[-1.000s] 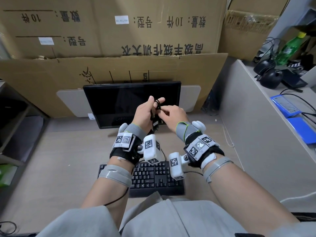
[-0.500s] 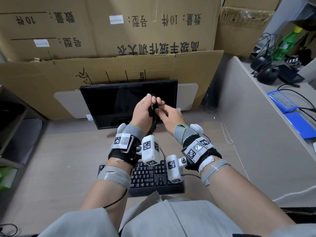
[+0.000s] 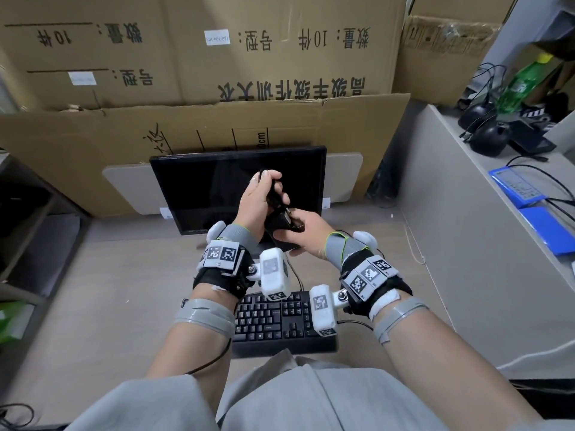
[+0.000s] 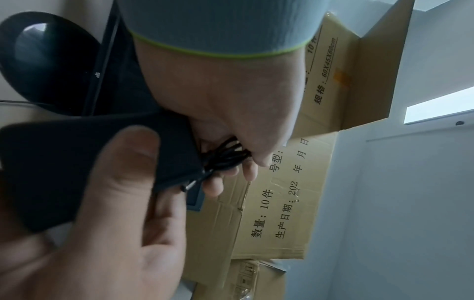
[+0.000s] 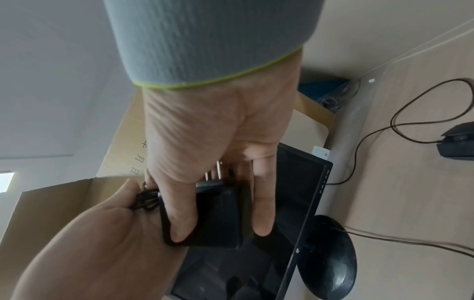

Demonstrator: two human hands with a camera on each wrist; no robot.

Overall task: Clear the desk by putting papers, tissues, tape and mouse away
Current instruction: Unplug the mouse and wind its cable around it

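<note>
The bundled cable (image 4: 225, 156) could spring loose and uncoil if the left hand (image 3: 258, 200) relaxes its curled fingers, undoing the wrap. The right hand (image 3: 303, 233) grips the black mouse (image 5: 218, 213) between thumb and fingers, held in the air before the monitor (image 3: 199, 188), above the keyboard (image 3: 273, 321). The cable sits pinched in the left hand just beside the mouse's end.

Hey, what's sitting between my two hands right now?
A black adapter with its bundled cord: left hand grips the cord, right hand holds the adapter. Both wrist views show it.
</note>
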